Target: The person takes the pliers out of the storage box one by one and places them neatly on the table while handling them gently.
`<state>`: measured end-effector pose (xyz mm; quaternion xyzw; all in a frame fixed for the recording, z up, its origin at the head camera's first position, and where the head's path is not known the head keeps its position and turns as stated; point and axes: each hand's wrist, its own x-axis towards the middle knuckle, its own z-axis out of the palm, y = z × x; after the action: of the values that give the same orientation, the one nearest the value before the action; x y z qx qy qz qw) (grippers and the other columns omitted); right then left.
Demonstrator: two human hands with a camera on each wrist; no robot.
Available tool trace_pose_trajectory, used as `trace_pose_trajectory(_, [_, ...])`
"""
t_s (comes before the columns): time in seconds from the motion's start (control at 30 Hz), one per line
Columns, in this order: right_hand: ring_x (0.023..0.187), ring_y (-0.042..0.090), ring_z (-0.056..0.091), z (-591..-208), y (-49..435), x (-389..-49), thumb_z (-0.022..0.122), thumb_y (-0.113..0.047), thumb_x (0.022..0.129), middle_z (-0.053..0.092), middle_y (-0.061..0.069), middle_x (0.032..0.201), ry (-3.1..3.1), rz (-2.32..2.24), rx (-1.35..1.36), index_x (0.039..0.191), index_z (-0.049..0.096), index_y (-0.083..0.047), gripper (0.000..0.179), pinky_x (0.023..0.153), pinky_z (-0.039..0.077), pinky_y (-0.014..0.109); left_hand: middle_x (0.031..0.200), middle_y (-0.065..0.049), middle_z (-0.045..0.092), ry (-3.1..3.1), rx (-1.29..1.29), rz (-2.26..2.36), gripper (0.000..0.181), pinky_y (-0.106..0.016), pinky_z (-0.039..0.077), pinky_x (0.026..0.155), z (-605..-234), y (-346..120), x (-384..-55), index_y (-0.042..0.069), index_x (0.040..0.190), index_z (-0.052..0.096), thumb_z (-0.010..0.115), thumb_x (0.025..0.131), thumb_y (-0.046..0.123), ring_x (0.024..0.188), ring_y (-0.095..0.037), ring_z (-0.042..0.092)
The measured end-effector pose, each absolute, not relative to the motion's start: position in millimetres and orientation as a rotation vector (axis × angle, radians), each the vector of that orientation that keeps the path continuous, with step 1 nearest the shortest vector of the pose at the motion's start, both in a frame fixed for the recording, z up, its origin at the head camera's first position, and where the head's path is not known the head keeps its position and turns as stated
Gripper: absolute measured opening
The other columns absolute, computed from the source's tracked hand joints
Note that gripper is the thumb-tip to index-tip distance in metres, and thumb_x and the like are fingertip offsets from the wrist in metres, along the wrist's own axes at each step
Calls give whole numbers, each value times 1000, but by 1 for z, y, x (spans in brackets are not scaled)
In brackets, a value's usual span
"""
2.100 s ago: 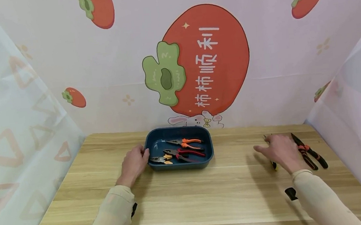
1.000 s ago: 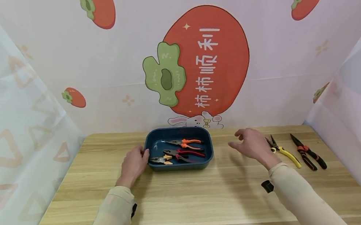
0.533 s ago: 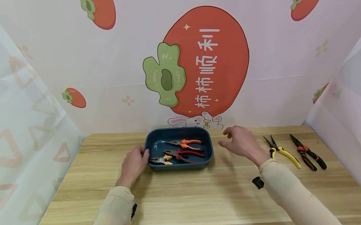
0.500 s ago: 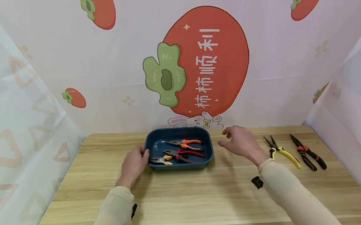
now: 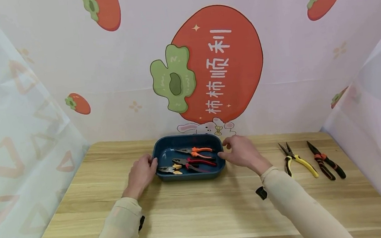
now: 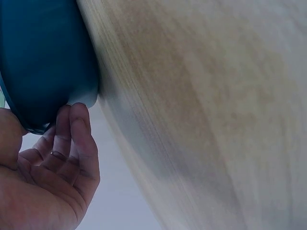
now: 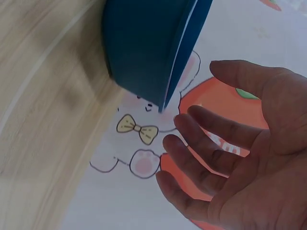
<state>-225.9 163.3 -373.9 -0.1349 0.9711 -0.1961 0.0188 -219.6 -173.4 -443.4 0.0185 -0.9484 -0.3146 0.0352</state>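
Note:
A dark blue tray point(image 5: 191, 176) stands near the back of the table. Inside lie orange-handled pliers point(image 5: 200, 149), red-and-black pliers point(image 5: 198, 161) and small pliers with yellowish handles point(image 5: 170, 170). My left hand point(image 5: 141, 174) holds the tray's left end, thumb at the rim and fingers against the outer wall, as the left wrist view also shows. At the right end, my right hand point(image 5: 242, 153) has its thumb and fingers spread beside the rim. In the right wrist view that hand point(image 7: 230, 153) holds nothing, and a small gap separates its fingertips from the tray point(image 7: 141, 43).
To the right on the wooden table point(image 5: 194, 219) lie yellow-and-black long-nose pliers point(image 5: 297, 159) and black-and-red pliers point(image 5: 324, 161). A printed cloth wall point(image 5: 129, 63) rises right behind the tray, with more cloth along both sides.
My right hand has moved left from the pliers on the right to the tray's right end, uncovering the yellow-and-black pliers. The left hand and tray have stayed put.

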Motion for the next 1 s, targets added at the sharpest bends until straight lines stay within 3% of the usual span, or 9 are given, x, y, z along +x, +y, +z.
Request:
trace_pose_trajectory(0.43, [95,24,64,-380,138,-229,79,-36,88,70,10,107,2999,-582,-514,118,72,-3,45,87,53,42,75,-8,62,-2917,51,-966,27,-35,44,55,-444,-174,-221,1,95,63,54,104,25,64,-23,57])
trace_pose_trajectory(0.77, [81,20,56,-386,116,-232,80,-35,88,69,11,106,2956,-581,-545,120,72,-4,45,72,50,35,75,-8,60,-2916,46,-968,27,-35,43,55,-444,-174,-220,2,93,62,54,104,25,64,-23,56])
trace_pose_trajectory(1.0, [88,21,56,-391,104,-234,80,-36,88,68,12,113,2934,-574,-560,123,71,-5,48,79,51,38,76,-8,61,-2917,52,-984,26,-35,44,56,-444,-174,-220,1,95,62,54,104,24,66,-23,56])
